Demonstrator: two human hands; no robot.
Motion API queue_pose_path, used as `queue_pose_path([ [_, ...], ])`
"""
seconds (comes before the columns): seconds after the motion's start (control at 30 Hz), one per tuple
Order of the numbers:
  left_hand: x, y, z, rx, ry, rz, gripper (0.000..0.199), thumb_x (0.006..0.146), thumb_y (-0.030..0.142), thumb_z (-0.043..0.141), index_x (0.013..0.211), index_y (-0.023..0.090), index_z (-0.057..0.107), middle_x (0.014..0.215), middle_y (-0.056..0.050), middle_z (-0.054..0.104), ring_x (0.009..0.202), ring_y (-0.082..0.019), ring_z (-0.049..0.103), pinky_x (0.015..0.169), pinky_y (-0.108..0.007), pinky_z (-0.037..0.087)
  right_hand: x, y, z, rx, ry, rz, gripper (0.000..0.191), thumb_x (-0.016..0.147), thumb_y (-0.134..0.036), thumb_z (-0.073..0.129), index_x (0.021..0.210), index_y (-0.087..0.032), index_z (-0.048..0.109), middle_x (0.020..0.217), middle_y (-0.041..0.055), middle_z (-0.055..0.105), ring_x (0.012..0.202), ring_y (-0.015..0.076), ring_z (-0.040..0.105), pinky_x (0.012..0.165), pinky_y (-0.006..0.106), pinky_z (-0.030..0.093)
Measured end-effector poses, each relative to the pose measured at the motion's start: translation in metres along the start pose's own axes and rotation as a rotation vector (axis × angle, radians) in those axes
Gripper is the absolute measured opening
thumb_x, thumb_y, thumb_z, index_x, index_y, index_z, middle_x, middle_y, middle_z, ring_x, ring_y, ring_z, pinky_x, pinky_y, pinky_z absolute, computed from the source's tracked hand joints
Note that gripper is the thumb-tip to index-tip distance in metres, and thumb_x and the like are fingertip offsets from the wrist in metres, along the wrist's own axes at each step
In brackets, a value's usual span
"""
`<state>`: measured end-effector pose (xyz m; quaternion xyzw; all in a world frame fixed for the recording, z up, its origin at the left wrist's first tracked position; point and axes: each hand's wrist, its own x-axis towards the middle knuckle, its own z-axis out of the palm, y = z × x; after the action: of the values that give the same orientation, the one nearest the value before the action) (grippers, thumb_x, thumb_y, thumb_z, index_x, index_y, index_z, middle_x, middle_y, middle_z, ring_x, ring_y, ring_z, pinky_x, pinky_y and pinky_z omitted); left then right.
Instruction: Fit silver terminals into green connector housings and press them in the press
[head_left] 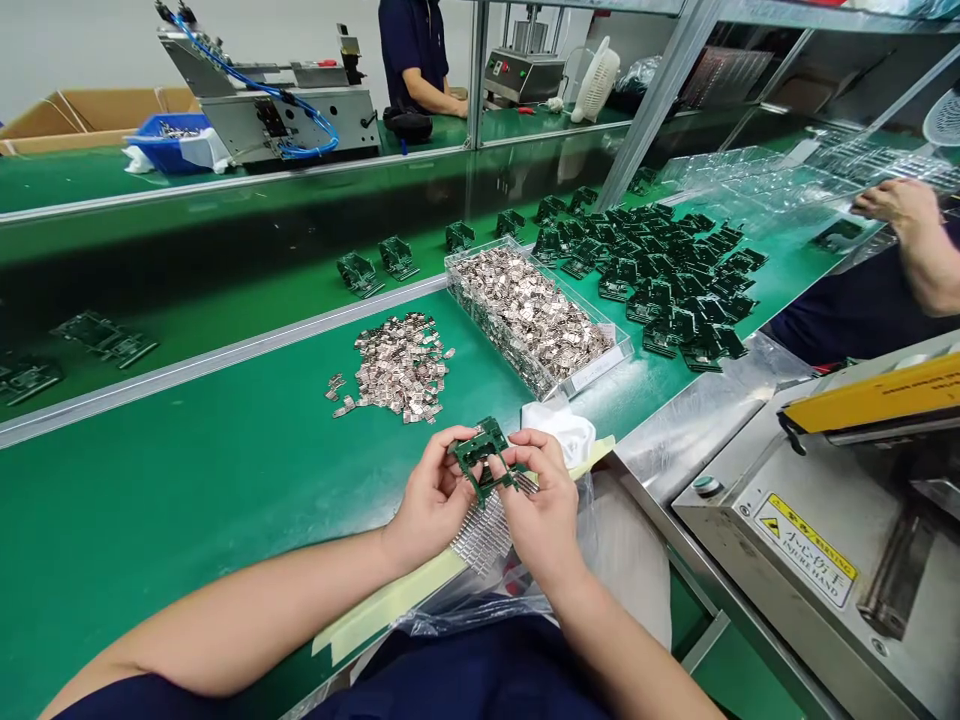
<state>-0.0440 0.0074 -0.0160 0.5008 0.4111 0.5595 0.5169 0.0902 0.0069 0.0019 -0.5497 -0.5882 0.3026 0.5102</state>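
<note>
Both hands hold one green plastic frame [486, 447] with cut-outs, just above the table's front edge. My left hand [435, 500] grips its left side, fingers curled round it. On the other side my right hand [541, 500] pinches the frame, and some thin metal strips [527, 483] show by its fingers. Below the hands lies a sheet of narrow metal pieces in rows [480, 540]. Beyond them is a loose pile of small silvery metal clips [401, 365]. A clear box [592, 372] full of similar clips stands to its right.
Many dark green frames [675, 275] are heaped at the right, with several on the conveyor [300, 260] behind. A white cloth [562, 432] lies by the box. A press with a warning label [806, 545] stands close right. A co-worker's hand [900, 205] is at far right.
</note>
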Motion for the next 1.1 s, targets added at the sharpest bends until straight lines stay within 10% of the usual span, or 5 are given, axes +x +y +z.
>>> queue_pose_path([
  [1.1,-0.008,-0.002,0.003,-0.092,-0.060,-0.107,0.035,0.085,0.028,0.067,0.117,0.021,0.053,0.091,-0.003,0.060,0.070,-0.010,0.058,0.064,-0.023,0.056,-0.012,0.006,-0.006,0.168,-0.009,0.144,0.006,0.083,-0.021,0.065,0.078,-0.018,0.066,0.103,0.0075,0.060,0.092,0.0189,0.060,0.070,0.027,0.052],
])
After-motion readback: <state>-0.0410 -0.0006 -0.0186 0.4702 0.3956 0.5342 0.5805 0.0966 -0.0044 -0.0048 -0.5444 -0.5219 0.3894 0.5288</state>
